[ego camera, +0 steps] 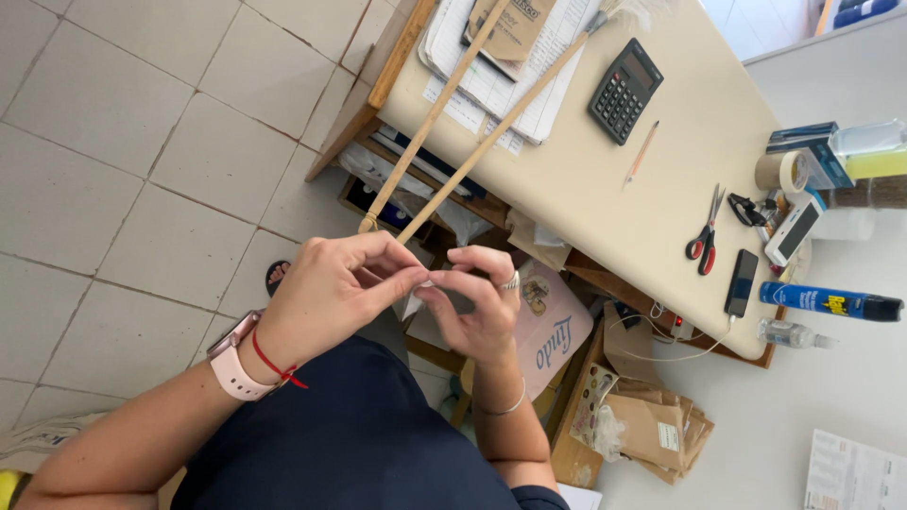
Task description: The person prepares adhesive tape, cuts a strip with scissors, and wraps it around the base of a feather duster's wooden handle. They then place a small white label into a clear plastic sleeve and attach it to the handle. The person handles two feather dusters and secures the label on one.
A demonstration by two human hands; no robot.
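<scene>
Pale square-tiled floor (pixel 123 142); cream-topped wooden table (pixel 605 189) runs diagonally across view. On table: black calculator (pixel 624 90), red-handled scissors (pixel 705 236), pencil (pixel 641 153), dark phone (pixel 742 281), blue spray can (pixel 829 302), roll of tape (pixel 780 172), papers (pixel 501 85). Cardboard boxes and brown paper bags under and beside table. Two long thin wooden sticks (pixel 453 142) lie across table edge, long axis diagonal, near ends pointing toward hands. Left hand (pixel 331 288) and right hand (pixel 477 302) meet fingertip to fingertip, pinching small white scrap (pixel 425 283), too small to tell what; it sits just below stick ends.
</scene>
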